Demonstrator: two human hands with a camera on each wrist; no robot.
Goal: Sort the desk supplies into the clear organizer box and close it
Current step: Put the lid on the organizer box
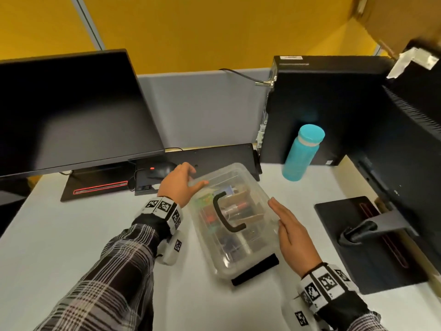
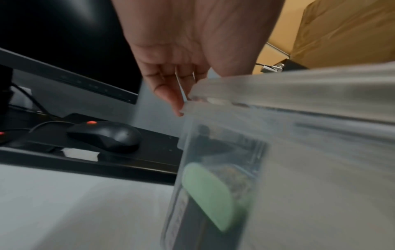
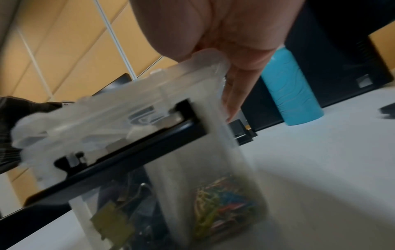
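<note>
The lidded organizer box [image 1: 238, 218] lies diagonally, far-left to near-right, between flat-fingered left hand [image 1: 177, 185] and right hand [image 1: 294, 232].

The hand [image 3: 224, 30] lies along the top edge of the clear box [image 3: 192, 135], fingers [image 3: 233, 101] straight down its far side. A black latch bar [image 3: 128, 148] crosses the box's near end. Coloured paper clips [image 3: 222, 208] show through the wall. A teal bottle [image 3: 292, 91] stands behind on the pale surface [image 3: 320, 169].

The clear organizer box [image 1: 235, 220] lies at the frame's centre, angled, lid down, black handle [image 1: 225, 211] on top; coloured paper clips [image 3: 224, 206] and other supplies show inside.
</note>
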